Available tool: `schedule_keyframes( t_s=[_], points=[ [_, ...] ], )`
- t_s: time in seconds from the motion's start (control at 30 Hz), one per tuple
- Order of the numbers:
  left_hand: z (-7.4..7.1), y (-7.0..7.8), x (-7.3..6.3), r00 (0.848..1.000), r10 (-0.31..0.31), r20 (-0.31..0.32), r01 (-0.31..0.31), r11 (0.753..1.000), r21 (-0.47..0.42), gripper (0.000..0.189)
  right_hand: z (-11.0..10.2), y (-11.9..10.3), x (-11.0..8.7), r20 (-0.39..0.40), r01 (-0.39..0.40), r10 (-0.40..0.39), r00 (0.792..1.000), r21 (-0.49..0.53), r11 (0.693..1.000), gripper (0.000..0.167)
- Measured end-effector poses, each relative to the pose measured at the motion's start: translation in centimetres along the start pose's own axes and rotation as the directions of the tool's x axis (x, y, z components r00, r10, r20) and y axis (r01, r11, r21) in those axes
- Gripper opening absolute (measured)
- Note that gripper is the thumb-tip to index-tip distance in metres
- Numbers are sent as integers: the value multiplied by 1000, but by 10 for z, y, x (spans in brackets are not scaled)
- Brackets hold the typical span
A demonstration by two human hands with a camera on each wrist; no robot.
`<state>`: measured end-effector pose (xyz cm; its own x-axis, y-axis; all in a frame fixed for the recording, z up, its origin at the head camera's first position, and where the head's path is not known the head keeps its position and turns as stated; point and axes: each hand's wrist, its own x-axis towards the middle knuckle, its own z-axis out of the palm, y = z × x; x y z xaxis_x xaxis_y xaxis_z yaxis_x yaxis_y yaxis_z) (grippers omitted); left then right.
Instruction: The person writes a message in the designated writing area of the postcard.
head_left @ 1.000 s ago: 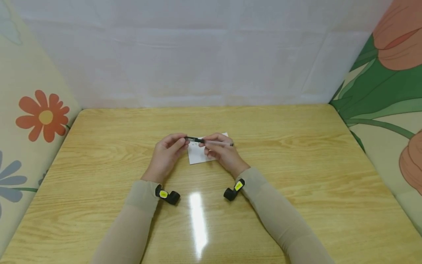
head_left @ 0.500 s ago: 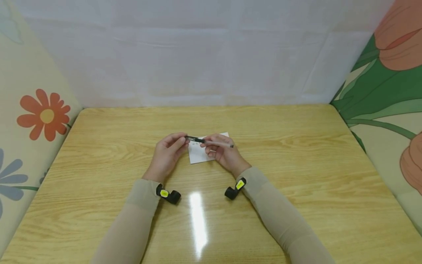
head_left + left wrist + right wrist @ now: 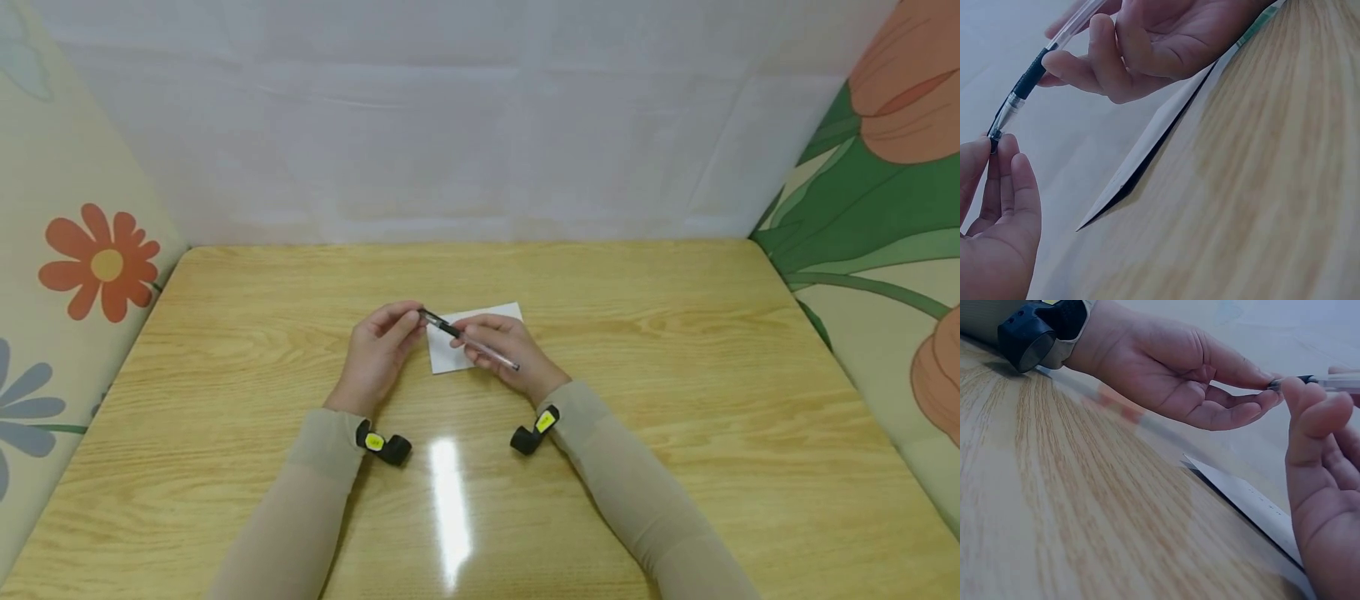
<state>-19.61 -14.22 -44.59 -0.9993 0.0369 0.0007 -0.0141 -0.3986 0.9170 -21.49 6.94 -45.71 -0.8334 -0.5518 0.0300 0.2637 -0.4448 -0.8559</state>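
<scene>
A clear-barrelled pen [image 3: 448, 328] with a black grip slants between both hands above a white paper [image 3: 444, 357]. My left hand [image 3: 380, 350] pinches the pen's dark tip end between thumb and fingers. Further along, my right hand [image 3: 517, 354] holds the barrel near the grip, with the rear end angled down to the right. In the left wrist view, a thin dark strip runs along the clear nose of the pen [image 3: 1030, 76]; whether it is a cap clip I cannot tell. Small marks show on the paper [image 3: 1250, 499] in the right wrist view.
The paper lies on a wood-grain table [image 3: 645, 350], with its right part behind my right hand. A white cloth [image 3: 450, 125] hangs behind the table, and flower-patterned panels [image 3: 105, 265] stand at both sides. A light reflection crosses the tabletop between the forearms.
From nearly level, the pen has tilted so its rear end swings down towards me. The right fingers have shifted with it, while the left hand stays almost in place at the tip end.
</scene>
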Motion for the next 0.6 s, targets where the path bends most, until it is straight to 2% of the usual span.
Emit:
schedule_keyframes(
  t_s=[0.17,0.4,0.6],
  points=[
    [0,1,0,1000,12,5,-12,1000,12,16,-1,2,1,-19,-24,23,1000,-53,998,33],
    [-3,-1,1,999,36,17,-36,999,5,22,-1,6,3,-20,-3,1,1000,-149,989,26],
    [-3,-4,3,999,31,28,-33,997,71,22,-4,9,3,-33,-1,-6,999,-214,977,22]
  ],
)
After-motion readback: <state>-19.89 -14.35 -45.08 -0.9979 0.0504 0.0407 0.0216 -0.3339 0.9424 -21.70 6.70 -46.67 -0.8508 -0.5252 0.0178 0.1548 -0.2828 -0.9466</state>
